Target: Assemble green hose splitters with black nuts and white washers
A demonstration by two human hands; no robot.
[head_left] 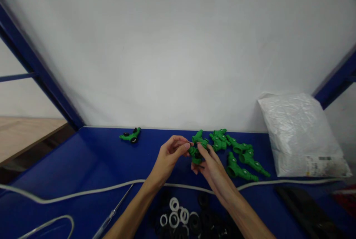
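Observation:
Over the blue table [83,165], my right hand [209,165] is closed round a green plastic fitting [195,154]. My left hand [170,153] pinches thumb and forefinger at the fitting's left end; whether something small sits in the pinch is too small to make out. Just behind and to the right of my hands lies a pile of several more green fittings [236,153]. A single green fitting with black parts [131,135] lies apart at the back left.
White and black rings [178,215] lie near the front edge between my forearms. A white cable [83,193] runs across the table. A slim metal tool [111,215] lies front left. A white plastic bag [300,135] leans at the right, against the white wall.

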